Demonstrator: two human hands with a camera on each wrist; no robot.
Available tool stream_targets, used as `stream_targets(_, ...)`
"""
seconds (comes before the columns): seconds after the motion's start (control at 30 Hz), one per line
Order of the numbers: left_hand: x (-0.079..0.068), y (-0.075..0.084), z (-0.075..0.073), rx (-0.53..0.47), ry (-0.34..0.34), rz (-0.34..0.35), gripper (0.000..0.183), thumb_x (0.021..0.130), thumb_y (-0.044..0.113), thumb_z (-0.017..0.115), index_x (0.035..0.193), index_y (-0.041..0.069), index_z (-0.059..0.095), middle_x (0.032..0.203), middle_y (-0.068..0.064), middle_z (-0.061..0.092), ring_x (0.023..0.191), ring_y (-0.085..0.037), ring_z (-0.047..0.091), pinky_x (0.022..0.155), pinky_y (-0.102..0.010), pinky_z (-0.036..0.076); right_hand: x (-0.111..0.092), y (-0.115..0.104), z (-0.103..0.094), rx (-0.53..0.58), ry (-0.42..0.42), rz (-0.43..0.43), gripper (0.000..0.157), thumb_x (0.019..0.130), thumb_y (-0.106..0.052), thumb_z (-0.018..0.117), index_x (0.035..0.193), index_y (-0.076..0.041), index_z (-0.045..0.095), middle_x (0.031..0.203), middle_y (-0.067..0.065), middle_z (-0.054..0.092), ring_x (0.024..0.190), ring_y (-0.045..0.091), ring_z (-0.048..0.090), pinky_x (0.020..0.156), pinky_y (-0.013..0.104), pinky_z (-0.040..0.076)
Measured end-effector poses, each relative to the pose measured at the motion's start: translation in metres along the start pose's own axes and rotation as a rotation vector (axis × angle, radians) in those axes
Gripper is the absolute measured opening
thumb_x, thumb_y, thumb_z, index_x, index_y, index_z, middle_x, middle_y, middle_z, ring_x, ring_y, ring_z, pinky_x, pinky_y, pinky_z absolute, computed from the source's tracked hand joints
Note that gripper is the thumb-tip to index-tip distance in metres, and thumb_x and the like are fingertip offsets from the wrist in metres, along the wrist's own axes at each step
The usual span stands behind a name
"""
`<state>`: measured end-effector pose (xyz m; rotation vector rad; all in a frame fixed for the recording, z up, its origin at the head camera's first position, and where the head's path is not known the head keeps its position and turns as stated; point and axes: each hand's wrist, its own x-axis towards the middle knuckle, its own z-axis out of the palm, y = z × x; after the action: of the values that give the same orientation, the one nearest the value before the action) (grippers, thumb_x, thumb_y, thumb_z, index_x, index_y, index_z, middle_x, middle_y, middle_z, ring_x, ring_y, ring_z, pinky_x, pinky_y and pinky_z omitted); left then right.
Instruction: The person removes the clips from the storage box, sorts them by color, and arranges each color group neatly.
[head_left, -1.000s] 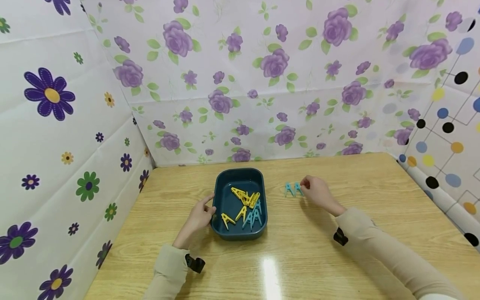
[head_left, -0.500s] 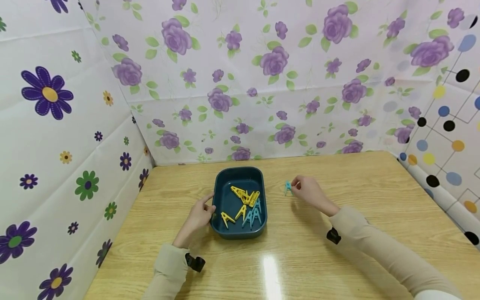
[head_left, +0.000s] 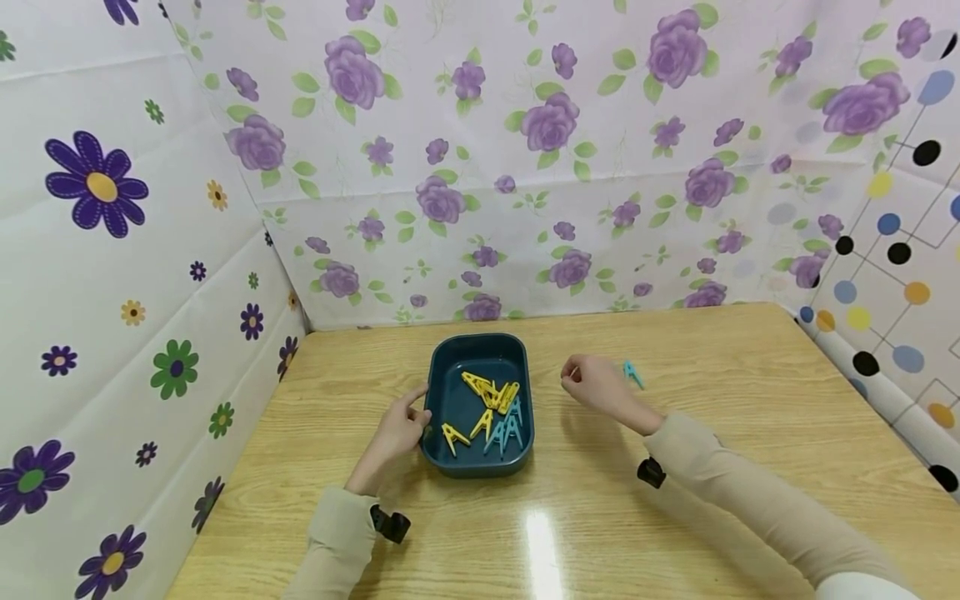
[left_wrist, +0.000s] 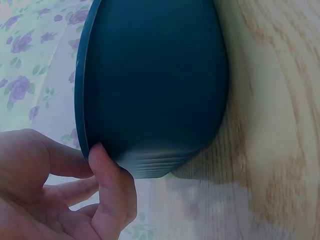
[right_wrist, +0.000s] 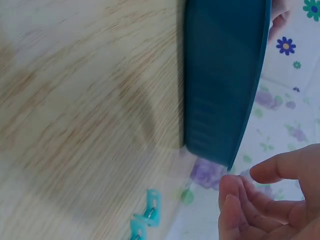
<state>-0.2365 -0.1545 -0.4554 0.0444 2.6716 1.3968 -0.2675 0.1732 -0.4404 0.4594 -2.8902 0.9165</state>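
Your left hand (head_left: 402, 427) is at the left side of the blue tub (head_left: 480, 472), its bent fingers and thumb pinching the rim. Your right hand (head_left: 602, 390) is over the bench (head_left: 607, 525), to the right of the tub and apart from it; its fingers are loosely bent, the thumb stands a little off the fingertips, and it has hold of nothing. The tub rests upright on the bench. Inside it you have yellow clips (head_left: 484, 423), several overlapping near the middle, and three blue clips (head_left: 512, 432) near the right wall. Outside, a loose clip (head_left: 633, 375), also blue, lies just beyond your right hand, on its right; your right wrist view shows two such clips on the bench. Beige sleeves (head_left: 757, 483) cover both your forearms. A floral cloth (head_left: 495, 225) hangs behind the bench.
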Motion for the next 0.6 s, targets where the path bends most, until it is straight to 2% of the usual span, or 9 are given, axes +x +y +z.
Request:
stream_targets(0.13,-0.001,0.0,0.0,0.002,0.001,0.001,0.051,0.098,0.003,0.051,0.148,0.007,0.038,0.087,-0.021,0.061,0.052,-0.013,0.045,0.054,-0.041,0.052,0.003,-0.009,0.005,0.046,-0.009,-0.062,0.01,0.091,-0.01,0.059,0.091,-0.005,0.068,0.079,0.007,0.067,0.059,0.01,0.054,0.054,0.025,0.044)
stream_targets(0.33,-0.001,-0.001,0.0,0.001,0.004,0.004,0.051,0.098,0.003,0.051,0.148,0.007,0.039,0.086,-0.021,0.061,0.052,-0.013,0.045,0.054,-0.042,0.052,0.005,-0.022,0.012,0.064,-0.001,-0.204,0.008,0.092,-0.008,0.06,0.094,-0.008,0.067,0.083,0.002,0.067,0.071,0.009,0.059,0.064,0.026,0.05)
stream_targets(0.6,0.0,-0.001,0.0,-0.007,0.003,-0.001,0.051,0.099,0.004,0.051,0.148,0.009,0.039,0.082,-0.019,0.059,0.05,-0.013,0.044,0.054,-0.041,0.051,0.009,-0.032,0.018,0.072,-0.043,-0.219,0.01,0.093,-0.009,0.06,0.098,-0.005,0.067,0.086,0.003,0.066,0.074,0.01,0.059,0.066,0.027,0.05)
